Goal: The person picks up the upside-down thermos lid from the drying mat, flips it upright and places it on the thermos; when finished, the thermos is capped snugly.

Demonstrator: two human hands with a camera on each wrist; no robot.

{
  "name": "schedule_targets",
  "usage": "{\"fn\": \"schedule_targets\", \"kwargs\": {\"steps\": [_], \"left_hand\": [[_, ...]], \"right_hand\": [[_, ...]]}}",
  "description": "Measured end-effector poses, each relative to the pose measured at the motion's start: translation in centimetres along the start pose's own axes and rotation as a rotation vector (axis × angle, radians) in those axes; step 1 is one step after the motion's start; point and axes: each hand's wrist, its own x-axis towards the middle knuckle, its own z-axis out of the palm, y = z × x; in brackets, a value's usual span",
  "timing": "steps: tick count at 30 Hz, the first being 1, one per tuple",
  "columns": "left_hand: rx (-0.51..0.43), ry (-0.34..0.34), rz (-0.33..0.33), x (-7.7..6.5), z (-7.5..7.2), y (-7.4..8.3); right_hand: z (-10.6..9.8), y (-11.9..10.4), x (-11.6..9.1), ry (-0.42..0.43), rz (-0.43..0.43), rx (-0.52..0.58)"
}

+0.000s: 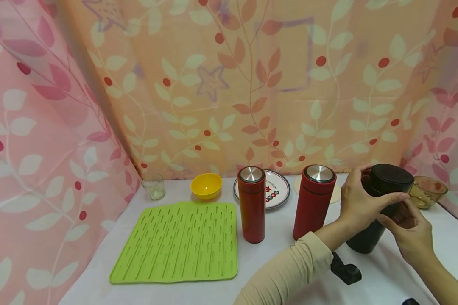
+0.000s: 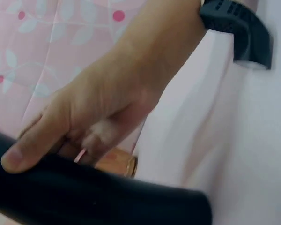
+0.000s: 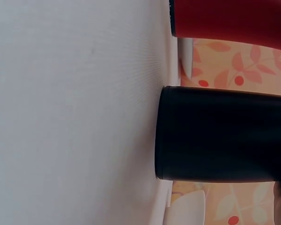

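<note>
Both hands are on a black tumbler (image 1: 370,228) with a wide black lid (image 1: 391,176); it leans slightly to the right. My left hand (image 1: 360,199) grips its upper part, thumb across the front and fingers around the far left side. From the right, my right hand (image 1: 412,233) holds the tumbler below the lid, thumb on the near side. In the left wrist view the right thumb lies along the dark body (image 2: 107,192). The right wrist view has the tumbler's base (image 3: 161,133) right at the white tabletop.
Two red flasks with silver-topped lids, one in the middle (image 1: 253,207) and one nearer the hands (image 1: 314,203), stand left of the tumbler. Behind are a plate (image 1: 280,186), a yellow bowl (image 1: 206,186), a glass cup (image 1: 154,188) and an amber bowl (image 1: 427,192). A green mat (image 1: 179,245) lies left.
</note>
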Motion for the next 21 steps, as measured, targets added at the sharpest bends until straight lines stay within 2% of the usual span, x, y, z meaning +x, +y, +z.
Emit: {"fn": "schedule_targets", "kwargs": {"steps": [4,9,15,21], "left_hand": [[-0.008,0.006,0.084,0.18,-0.30,-0.06],[-0.004,-0.061,0.139,0.50,-0.79,-0.22],[0.075,-0.096,0.105,0.60,-0.94,-0.10],[0.001,-0.106,0.044,0.54,-0.79,-0.13]], "right_hand": [[0.13,-0.08,0.18,0.005,-0.005,0.012],[0.49,-0.15,0.32,0.002,-0.028,0.097],[0.81,-0.16,0.42,-0.008,-0.053,0.173],[0.61,-0.17,0.22,-0.003,-0.020,0.135]]}}
